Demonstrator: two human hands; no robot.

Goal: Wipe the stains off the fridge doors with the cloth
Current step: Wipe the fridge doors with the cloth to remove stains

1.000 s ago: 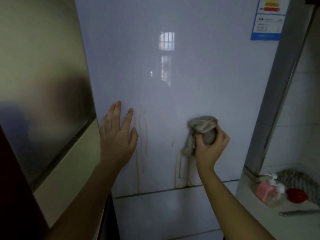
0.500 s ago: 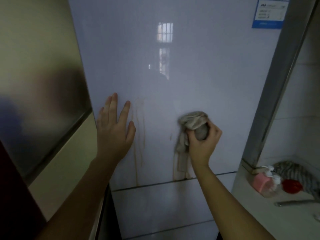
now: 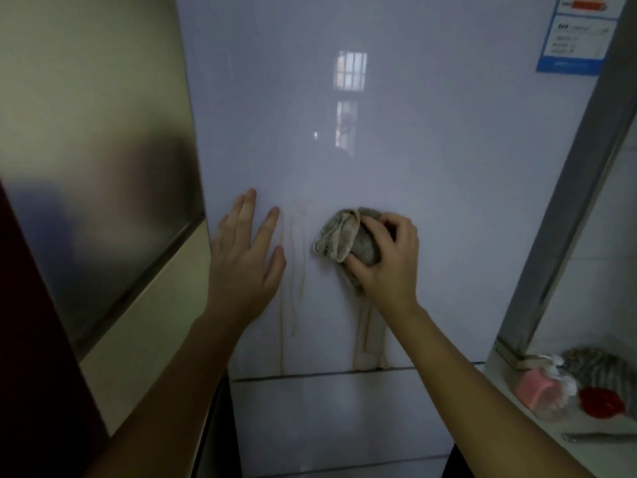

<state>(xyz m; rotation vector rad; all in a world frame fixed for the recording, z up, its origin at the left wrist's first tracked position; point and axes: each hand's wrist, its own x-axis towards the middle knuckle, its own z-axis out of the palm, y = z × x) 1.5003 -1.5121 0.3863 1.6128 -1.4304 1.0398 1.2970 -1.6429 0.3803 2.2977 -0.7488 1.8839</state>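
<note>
The glossy pale fridge door [image 3: 396, 150] fills the middle of the view. Brown drip stains [image 3: 293, 298] run down its lower part, and more streaks [image 3: 365, 336] reach the seam above the lower door [image 3: 337, 422]. My right hand [image 3: 386, 260] presses a bunched grey cloth [image 3: 341, 236] against the door, just right of the left streaks. My left hand [image 3: 244, 263] lies flat on the door with fingers spread, left of those streaks, holding nothing.
A brushed metal panel [image 3: 96, 167] stands close on the left. On the right, a counter [image 3: 551, 439] holds a pink bottle [image 3: 541, 391], a red item [image 3: 601, 401] and a striped rag [image 3: 599, 369]. An energy label [image 3: 575, 39] sits on the door's top right.
My right hand has slid the cloth left and turned it sideways, toward the left streaks. The left hand stays flat on the door.
</note>
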